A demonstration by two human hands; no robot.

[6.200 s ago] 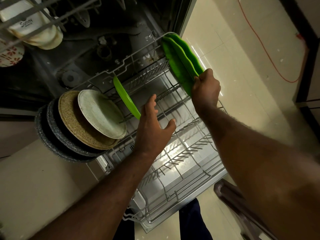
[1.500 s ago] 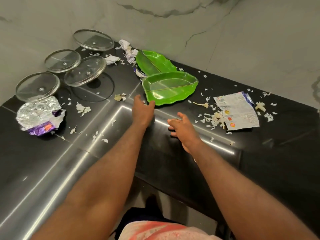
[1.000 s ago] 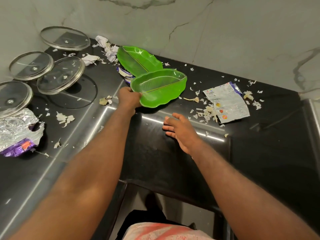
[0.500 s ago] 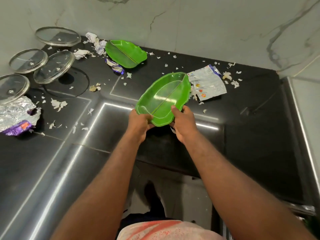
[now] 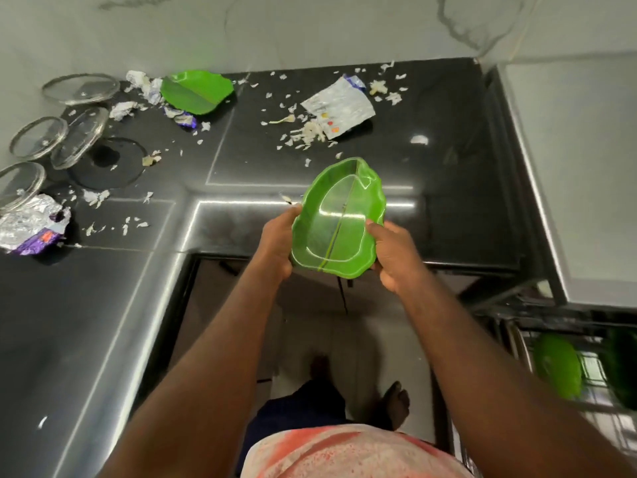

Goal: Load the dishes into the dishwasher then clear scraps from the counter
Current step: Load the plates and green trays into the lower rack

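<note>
While both hands held it in the air over the front edge of the black counter [image 5: 448, 201], the green plate [image 5: 339, 219] (leaf-shaped, with a rib down its middle) was tilted so that its hollow side faced the camera. The left hand [image 5: 277, 243] gripped the plate's left rim, fingers curled underneath and thumb against the edge. The right hand [image 5: 393, 255] gripped the right rim in the same way, thumb laid on top of the rim. A second green plate [image 5: 196, 93] lay flat at the back of the counter, close to the wall, with crumpled paper [image 5: 143, 84] touching its left side. Left of that, four glass lids [image 5: 81, 88] were spread along the counter's left arm, two of them overlapping, and a crushed foil wrapper [image 5: 31, 224] sat just in front of the nearest lid. An opened silver packet [image 5: 339, 106] lay near the back wall, well apart from the second green plate, and pale scraps [image 5: 306, 132] were scattered around it and across much of the counter. At the lower right, below counter level, a wire rack [image 5: 591, 365] showed with two green shapes [image 5: 556, 365] standing in it, probably more plates, though that corner was too dark and blurred to be sure.
</note>
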